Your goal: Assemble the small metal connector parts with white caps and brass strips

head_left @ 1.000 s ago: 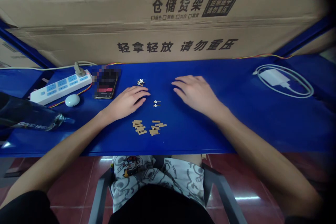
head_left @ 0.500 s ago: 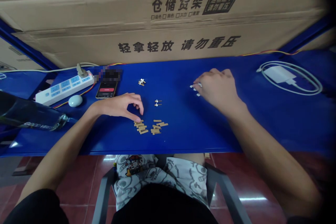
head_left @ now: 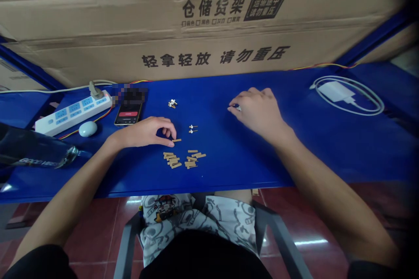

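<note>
While the right hand (head_left: 258, 111) rests at 2 o'clock from the loose strips, a small part (head_left: 236, 107) (white and dark, mostly hidden) is pinched between its thumb and fingertips. The left hand (head_left: 144, 133) is curled, and one wooden strip (head_left: 176, 140) is touched at its end by the fingertips (head_left: 170, 144); whether it is gripped cannot be told. At 6 o'clock from that strip, more strips (head_left: 180, 159) are scattered in two loose groups on the blue table (head_left: 229, 170). Two small pins (head_left: 193, 128) lie at 2 o'clock from it, and a cluster of small parts (head_left: 172, 103) lies at 12 o'clock. A phone (head_left: 126, 114) is placed at 10 o'clock.
</note>
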`<action>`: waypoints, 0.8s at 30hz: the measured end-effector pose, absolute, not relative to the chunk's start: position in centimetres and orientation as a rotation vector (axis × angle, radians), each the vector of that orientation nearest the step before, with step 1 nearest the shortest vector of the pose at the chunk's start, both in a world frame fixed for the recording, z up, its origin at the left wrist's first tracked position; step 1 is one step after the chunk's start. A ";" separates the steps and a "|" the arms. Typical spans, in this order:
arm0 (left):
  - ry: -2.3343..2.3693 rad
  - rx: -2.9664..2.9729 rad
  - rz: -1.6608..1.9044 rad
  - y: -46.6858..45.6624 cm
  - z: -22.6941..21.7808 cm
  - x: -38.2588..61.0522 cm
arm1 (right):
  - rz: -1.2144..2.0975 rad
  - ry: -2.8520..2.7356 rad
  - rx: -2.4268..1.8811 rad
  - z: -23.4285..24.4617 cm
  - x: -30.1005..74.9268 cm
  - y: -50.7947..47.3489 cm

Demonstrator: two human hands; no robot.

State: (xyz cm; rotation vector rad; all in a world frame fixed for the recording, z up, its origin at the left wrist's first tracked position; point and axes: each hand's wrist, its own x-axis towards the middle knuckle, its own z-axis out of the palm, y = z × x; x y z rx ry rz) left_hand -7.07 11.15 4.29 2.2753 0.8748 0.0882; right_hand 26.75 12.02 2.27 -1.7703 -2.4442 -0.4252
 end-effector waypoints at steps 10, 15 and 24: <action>0.896 2.380 0.433 11.1 2.7 -6.3 | -0.155 -2.438 -1.569 2.5 25.7 12.1; 0.778 2.583 0.698 10.3 2.4 -5.2 | 0.723 -2.200 -1.089 3.0 23.0 10.6; 0.735 2.953 0.779 9.8 2.8 -5.2 | 1.108 -2.052 -0.873 1.7 20.9 9.5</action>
